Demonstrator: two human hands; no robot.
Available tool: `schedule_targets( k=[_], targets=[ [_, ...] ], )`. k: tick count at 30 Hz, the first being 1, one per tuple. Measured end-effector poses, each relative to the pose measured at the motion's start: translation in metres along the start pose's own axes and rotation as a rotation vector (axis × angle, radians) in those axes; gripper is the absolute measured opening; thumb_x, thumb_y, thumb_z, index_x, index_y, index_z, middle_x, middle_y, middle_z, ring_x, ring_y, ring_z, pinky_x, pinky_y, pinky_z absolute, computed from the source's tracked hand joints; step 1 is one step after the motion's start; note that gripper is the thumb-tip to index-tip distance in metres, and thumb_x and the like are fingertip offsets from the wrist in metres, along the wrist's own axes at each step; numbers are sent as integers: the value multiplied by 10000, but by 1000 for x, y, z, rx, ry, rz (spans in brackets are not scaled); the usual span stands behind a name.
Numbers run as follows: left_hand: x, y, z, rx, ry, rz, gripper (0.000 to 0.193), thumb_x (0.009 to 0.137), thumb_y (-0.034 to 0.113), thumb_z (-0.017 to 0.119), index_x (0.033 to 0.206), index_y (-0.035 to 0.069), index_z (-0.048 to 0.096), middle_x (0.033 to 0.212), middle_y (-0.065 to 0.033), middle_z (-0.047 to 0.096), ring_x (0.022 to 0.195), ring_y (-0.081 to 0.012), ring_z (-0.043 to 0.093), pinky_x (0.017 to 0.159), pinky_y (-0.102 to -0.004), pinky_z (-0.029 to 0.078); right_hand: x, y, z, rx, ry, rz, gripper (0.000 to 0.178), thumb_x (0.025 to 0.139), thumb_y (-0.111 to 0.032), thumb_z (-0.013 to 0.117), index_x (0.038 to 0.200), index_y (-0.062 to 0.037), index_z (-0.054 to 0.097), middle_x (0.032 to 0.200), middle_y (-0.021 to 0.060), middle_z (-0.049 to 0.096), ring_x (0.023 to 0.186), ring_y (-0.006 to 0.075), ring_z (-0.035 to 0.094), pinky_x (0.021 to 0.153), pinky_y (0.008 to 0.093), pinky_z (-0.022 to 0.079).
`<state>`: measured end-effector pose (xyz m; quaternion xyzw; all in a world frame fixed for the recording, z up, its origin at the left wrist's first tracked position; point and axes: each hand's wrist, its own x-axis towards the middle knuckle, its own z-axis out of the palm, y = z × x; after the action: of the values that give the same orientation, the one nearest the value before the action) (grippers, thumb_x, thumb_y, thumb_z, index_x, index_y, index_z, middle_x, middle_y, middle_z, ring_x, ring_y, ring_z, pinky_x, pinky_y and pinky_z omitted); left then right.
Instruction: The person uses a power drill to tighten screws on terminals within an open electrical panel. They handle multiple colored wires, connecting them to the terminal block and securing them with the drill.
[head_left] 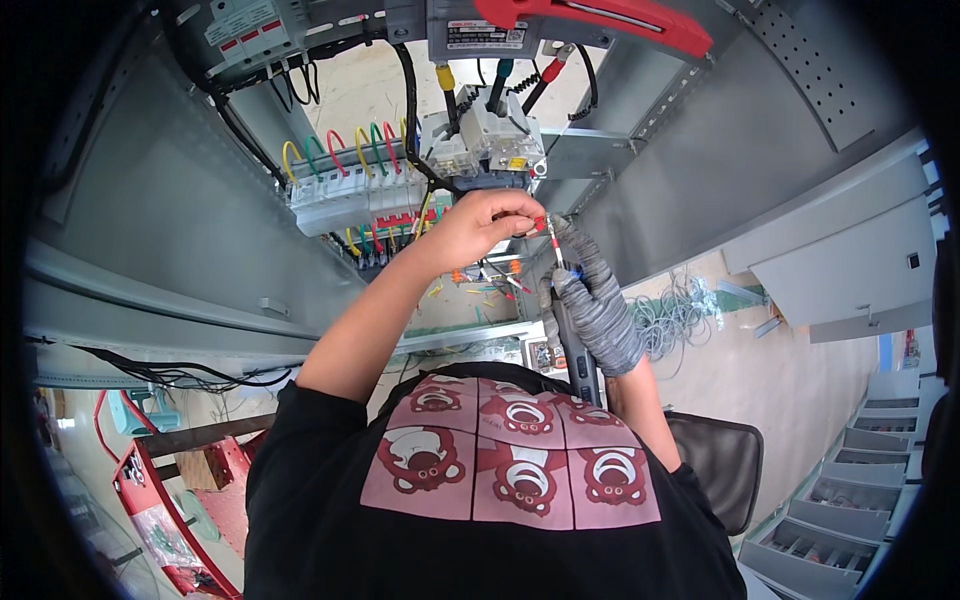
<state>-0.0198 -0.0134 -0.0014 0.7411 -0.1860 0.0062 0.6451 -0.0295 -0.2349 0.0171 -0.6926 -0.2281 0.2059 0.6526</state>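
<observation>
Grey cabinet walls flank the dark powered screwdriver. Its body, likely rigid and moderately heavy, suits a full wrap around the grip, where the gloved right hand is closed. Beside its tip, the bare left hand pinches a small red piece, probably light and easily dropped. Beyond the screwdriver, to its left, stands a breaker row.

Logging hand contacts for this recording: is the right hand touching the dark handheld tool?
Touching: the head view shows the gloved right hand wrapped around the dark handheld tool.
</observation>
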Motion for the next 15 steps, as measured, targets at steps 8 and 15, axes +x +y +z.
schedule_targets(
  k=[8,15],
  targets=[
    [1,-8,4,105,58,95,183,938,55,561,1096,-27,606,946,-55,624,878,-118,592,828,-278,472,-3,-6,7,30,49,52,513,946,-82,528,1440,-27,402,1276,92,560,1085,110,514,958,259,417],
    [2,-6,27,46,194,73,171,916,19,580,1081,-10,616,956,-64,632,860,-150,667,794,-283,515,-4,-17,6,100,69,140,550,962,-72,481,1483,-94,309,835,59,608,664,102,575,599,244,506]
  ],
)
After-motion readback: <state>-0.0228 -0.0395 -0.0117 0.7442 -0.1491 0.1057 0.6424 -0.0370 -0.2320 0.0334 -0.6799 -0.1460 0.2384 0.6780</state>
